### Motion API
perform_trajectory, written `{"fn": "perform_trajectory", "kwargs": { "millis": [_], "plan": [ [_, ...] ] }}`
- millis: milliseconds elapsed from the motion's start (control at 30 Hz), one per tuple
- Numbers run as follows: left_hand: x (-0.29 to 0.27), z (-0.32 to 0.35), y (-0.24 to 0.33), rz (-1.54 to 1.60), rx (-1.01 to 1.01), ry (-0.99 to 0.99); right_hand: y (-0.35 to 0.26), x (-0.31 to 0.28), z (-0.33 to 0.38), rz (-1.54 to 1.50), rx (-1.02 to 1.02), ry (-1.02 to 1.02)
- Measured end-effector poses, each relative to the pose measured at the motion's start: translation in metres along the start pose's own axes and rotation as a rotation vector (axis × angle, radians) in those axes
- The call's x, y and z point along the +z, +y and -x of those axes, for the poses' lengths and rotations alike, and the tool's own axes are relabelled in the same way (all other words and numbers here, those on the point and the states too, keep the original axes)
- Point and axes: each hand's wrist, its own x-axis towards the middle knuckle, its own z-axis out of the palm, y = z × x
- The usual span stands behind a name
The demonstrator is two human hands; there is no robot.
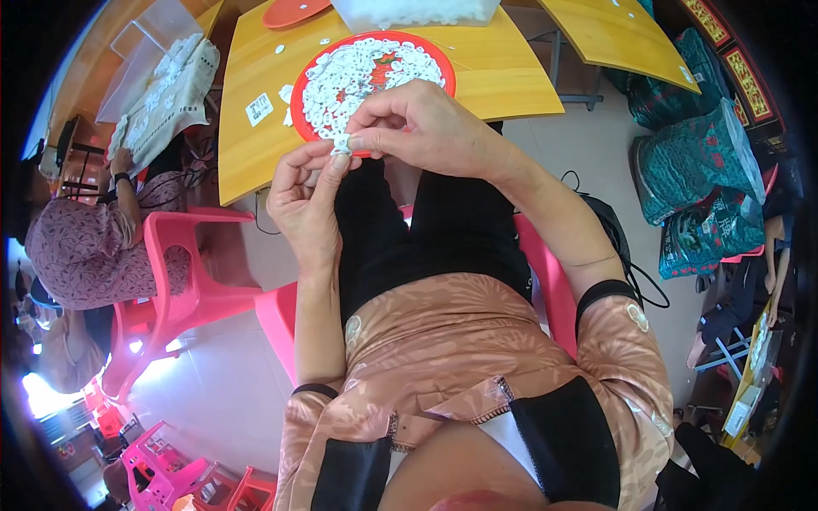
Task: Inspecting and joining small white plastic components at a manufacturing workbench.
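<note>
Between my two hands, just over the near rim of a red tray, is a small white plastic piece (342, 143). The fingertips of my left hand (308, 187) pinch it from the left and below. My right hand (417, 128) grips its right side with thumb and forefinger. The piece is too small to name its kind. Many similar small white pieces (345, 72) are heaped in the round red tray (451, 85), whose printed bottom shows through in the middle. My right hand covers part of the tray's near side.
The tray stands on a yellow wooden table (503, 81). Behind it is a translucent bin (417, 12) of white pieces; a printed card (259, 109) lies left. A co-worker (94, 247) sits at the left by a pink chair (179, 272). Green sacks (690, 162) are piled at the right.
</note>
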Motion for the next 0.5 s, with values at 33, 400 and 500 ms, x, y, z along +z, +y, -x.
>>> {"fn": "perform_trajectory", "kwargs": {
  "millis": [33,400,500],
  "plan": [
    [-0.001,-0.001,0.000,0.007,0.000,-0.033,-0.002,-0.001,0.001,0.007,0.011,-0.005],
    [-0.006,-0.007,-0.003,-0.179,0.191,-0.262,-0.002,-0.007,0.006,-0.151,0.039,-0.043],
    [-0.005,-0.007,-0.005,-0.092,0.203,-0.305,-0.009,-0.011,0.006,-0.214,0.136,-0.130]
  ]
}}
